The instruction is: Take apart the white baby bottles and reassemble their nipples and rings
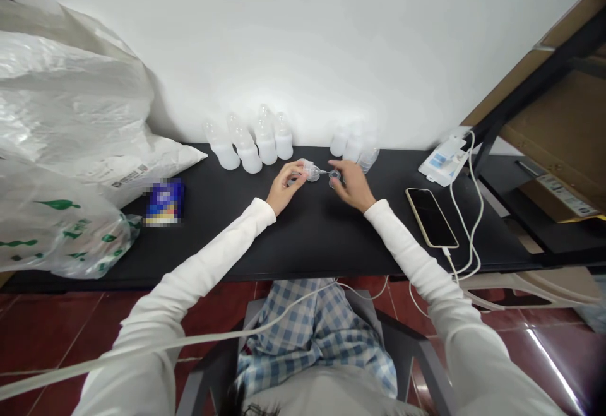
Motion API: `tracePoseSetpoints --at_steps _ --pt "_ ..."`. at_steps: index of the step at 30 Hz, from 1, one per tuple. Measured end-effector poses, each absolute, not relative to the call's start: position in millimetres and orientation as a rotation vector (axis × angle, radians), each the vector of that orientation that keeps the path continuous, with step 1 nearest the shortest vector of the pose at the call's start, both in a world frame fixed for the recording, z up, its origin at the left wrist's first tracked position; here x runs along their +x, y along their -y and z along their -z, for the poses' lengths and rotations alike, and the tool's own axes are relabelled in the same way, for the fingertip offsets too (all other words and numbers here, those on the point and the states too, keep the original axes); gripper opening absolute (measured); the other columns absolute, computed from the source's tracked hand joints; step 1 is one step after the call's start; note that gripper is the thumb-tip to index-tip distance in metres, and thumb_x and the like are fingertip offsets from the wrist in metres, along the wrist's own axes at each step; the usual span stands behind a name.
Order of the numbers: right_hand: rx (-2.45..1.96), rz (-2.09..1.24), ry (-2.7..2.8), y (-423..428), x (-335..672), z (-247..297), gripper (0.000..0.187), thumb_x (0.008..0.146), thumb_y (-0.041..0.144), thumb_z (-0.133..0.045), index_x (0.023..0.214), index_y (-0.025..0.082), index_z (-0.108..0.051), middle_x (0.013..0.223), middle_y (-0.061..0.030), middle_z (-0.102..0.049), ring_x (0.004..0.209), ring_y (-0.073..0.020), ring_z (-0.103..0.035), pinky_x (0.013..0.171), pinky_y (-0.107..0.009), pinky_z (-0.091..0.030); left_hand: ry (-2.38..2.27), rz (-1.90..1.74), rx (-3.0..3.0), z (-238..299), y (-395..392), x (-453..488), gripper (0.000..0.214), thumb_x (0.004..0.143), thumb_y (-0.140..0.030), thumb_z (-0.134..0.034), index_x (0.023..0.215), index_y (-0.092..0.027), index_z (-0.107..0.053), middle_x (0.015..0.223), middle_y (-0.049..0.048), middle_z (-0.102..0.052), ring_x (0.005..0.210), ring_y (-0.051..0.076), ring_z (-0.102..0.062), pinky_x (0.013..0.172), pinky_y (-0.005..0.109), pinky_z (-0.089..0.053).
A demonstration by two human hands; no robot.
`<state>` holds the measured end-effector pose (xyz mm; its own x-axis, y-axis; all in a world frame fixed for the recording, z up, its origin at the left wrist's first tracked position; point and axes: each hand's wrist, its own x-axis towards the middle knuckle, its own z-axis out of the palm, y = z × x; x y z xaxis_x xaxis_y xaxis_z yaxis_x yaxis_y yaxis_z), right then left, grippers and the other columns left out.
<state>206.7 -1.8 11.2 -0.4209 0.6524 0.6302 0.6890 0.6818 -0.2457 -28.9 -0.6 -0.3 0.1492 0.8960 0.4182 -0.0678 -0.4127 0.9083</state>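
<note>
Currently, the left hand [284, 187] pinches a clear plastic piece [312, 172] over the black table [303, 239], in front of white bottles [249, 157]. The right hand [353, 185] has thumb and fingers parted near a small clear ring [334, 182]; whether it grips anything, I cannot tell.

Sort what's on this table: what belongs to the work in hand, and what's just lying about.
Likely part of the work:
clear plastic piece in the left hand, with the right hand close by
bottles

Apparently just lying about:
phone
white cable
blue packet
white packet
plastic bags
</note>
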Motion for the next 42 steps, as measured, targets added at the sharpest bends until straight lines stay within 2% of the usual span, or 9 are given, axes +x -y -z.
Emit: tracePoseSetpoints --at_steps 3,6,13,18,22,25,31,36,42 --pt "-0.909 -0.162 2.161 8 176 -1 0.038 0.099 0.049 -0.045 0.12 0.02 -0.053 0.101 -0.0112 -0.065 0.089 -0.0227 -0.063 0.083 -0.039 -0.053 -0.752 -1.336 1.559 0 9 -24 0.043 0.081 -0.062 -0.07 0.085 -0.02 -0.059 0.119 0.0115 -0.067 0.121 0.023 -0.062 0.102 0.037 -0.048" --pt "-0.891 -0.361 2.031 14 163 2 0.031 0.099 0.048 -0.047 0.113 0.021 -0.05 0.097 -0.0077 -0.064 0.082 -0.018 -0.063 0.076 -0.033 -0.055 -0.731 -1.35 1.537 3 11 -24 0.042 0.083 -0.06 -0.07 0.091 -0.022 -0.055 0.103 0.0071 -0.069 0.105 0.019 -0.068 0.096 0.034 -0.051" --pt "-0.895 -0.495 1.918 22 157 2 0.024 0.089 0.036 -0.057 0.108 0.023 -0.05 0.088 -0.0012 -0.062 0.07 -0.0129 -0.058 0.067 -0.029 -0.054 -0.76 -1.294 1.668 1 14 -28 0.051 0.084 -0.064 -0.065 0.117 -0.024 -0.061 0.116 0.0097 -0.068 0.095 0.018 -0.067 0.087 0.031 -0.053" --pt "-0.883 -0.328 2.084 21 156 2 0.009 0.09 0.025 -0.049 0.095 0.023 -0.056 0.08 -0.0008 -0.06 0.07 -0.0139 -0.056 0.07 -0.028 -0.053 -0.856 -1.285 1.69 -2 20 -24 0.051 0.087 -0.07 -0.056 0.097 -0.021 -0.067 0.093 0.0047 -0.067 0.077 0.014 -0.06 0.071 0.027 -0.048" --pt "-0.811 -0.103 2.314 16 169 -8 0.016 0.094 0.022 -0.045 0.096 0.025 -0.061 0.082 -0.0037 -0.063 0.076 -0.0174 -0.058 0.074 -0.031 -0.051 -1.019 -1.361 1.48 2 7 -33 0.055 0.084 -0.074 -0.056 0.075 -0.02 -0.058 0.068 -0.0005 -0.056 0.058 0.011 -0.048 0.055 0.025 -0.039" --pt "-0.983 -0.015 2.215 5 191 -22 0.011 0.091 0.024 -0.052 0.098 0.024 -0.061 0.084 -0.0044 -0.064 0.077 -0.0186 -0.059 0.075 -0.032 -0.05 -1.208 -1.507 1.24 7 -12 -52 0.051 0.084 -0.071 -0.057 0.072 -0.022 -0.052 0.06 -0.0027 -0.051 0.05 0.01 -0.043 0.05 0.026 -0.034" --pt "-1.446 0.063 2.191 -27 236 -53 0.025 0.089 0.024 -0.057 0.113 0.018 -0.06 0.095 -0.0092 -0.065 0.084 -0.0221 -0.059 0.075 -0.033 -0.046 -1.291 -1.41 1.323 17 -29 -76 0.047 0.067 -0.046 -0.084 0.085 -0.023 -0.047 0.083 -0.0012 -0.065 0.073 0.013 -0.064 0.067 0.026 -0.047" --pt "-1.806 0.233 2.528 -46 227 -67 0.025 0.091 0.015 -0.055 0.111 0.012 -0.069 0.11 -0.017 -0.067 0.104 -0.0281 -0.063 0.086 -0.036 -0.046 -1.473 -1.256 1.608 20 -25 -74 0.037 0.073 -0.034 -0.079 0.089 -0.023 -0.048 0.102 0.0042 -0.068 0.096 0.018 -0.067 0.08 0.031 -0.05" --pt "-2.016 0.117 2.643 -55 208 -74 0.026 0.088 0.013 -0.063 0.111 0.015 -0.075 0.121 -0.0175 -0.069 0.11 -0.0287 -0.065 0.09 -0.035 -0.046 -1.544 -1.16 1.741 26 -32 -76 0.029 0.08 -0.033 -0.074 0.092 -0.023 -0.05 0.107 0.0066 -0.07 0.104 0.022 -0.065 0.087 0.036 -0.051"
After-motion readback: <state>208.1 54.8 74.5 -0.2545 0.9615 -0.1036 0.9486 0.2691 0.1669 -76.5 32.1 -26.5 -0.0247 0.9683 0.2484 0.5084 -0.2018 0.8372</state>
